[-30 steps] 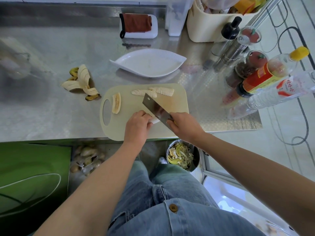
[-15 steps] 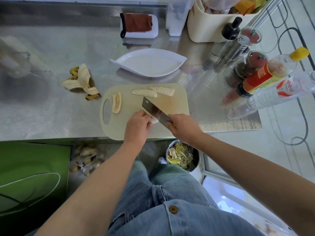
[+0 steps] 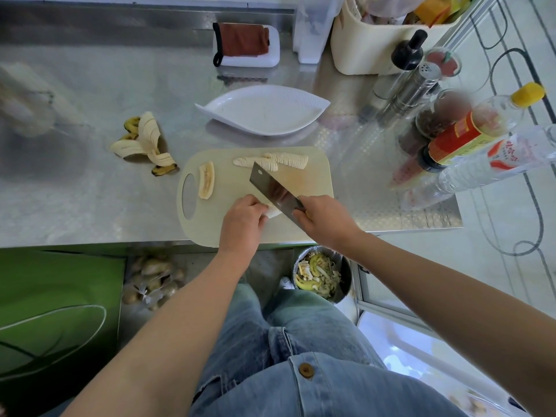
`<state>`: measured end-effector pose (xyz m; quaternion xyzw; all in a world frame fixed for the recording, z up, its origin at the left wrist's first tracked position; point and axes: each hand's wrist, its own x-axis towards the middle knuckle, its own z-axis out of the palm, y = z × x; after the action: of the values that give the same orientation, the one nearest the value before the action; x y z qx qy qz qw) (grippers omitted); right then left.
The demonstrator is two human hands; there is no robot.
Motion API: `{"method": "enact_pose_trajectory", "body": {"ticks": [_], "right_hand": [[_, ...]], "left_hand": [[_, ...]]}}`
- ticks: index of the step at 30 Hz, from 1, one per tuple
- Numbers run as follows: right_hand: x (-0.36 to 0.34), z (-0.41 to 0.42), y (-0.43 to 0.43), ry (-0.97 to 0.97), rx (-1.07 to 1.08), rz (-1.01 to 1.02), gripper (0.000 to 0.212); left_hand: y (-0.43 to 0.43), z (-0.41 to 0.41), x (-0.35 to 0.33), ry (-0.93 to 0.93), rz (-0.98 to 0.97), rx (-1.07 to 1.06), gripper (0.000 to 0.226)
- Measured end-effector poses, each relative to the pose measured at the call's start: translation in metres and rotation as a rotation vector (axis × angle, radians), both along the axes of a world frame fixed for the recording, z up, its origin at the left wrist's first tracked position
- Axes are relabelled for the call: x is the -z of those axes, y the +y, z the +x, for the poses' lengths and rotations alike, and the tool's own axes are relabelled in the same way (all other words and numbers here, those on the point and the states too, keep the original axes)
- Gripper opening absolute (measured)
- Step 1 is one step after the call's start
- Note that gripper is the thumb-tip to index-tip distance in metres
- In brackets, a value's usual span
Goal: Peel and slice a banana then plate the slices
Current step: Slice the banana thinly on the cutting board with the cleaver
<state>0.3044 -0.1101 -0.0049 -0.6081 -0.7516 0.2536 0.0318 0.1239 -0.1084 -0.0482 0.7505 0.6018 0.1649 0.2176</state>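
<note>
On the beige cutting board my left hand holds down a peeled banana piece, mostly hidden under the fingers. My right hand grips the handle of a cleaver, its blade angled up and left right beside the left fingers. Two rows of cut banana slices lie along the board's far edge. An uncut banana half lies near the board's handle hole. An empty white leaf-shaped plate stands just beyond the board.
A banana peel lies on the steel counter left of the board. Bottles and spice jars crowd the right side. A cloth on a white tray sits at the back. A waste bin stands below the counter edge.
The cleaver dipped onto the banana piece half a second ago and has come back up. My left hand stays on the piece, shifted slightly.
</note>
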Motion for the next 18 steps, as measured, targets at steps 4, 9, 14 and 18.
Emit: {"method": "enact_pose_trajectory", "body": {"ticks": [4, 9, 14, 18], "right_hand": [[0.0006, -0.0007, -0.0017, -0.013, -0.003, -0.018, 0.02], [0.0023, -0.0022, -0.0017, -0.053, -0.002, -0.032, 0.02], [0.0085, -0.0039, -0.0063, -0.073, 0.004, -0.064, 0.02], [0.008, -0.0014, -0.0045, -0.042, -0.003, -0.053, 0.019]], "left_hand": [[-0.0001, -0.0001, -0.0001, 0.003, -0.001, -0.01, 0.015], [-0.0002, 0.0006, -0.0005, 0.008, -0.009, -0.018, 0.015], [0.0, -0.0001, -0.0021, 0.002, -0.018, -0.014, 0.015], [-0.0017, -0.0038, -0.0022, -0.002, -0.002, -0.011, 0.019]]}}
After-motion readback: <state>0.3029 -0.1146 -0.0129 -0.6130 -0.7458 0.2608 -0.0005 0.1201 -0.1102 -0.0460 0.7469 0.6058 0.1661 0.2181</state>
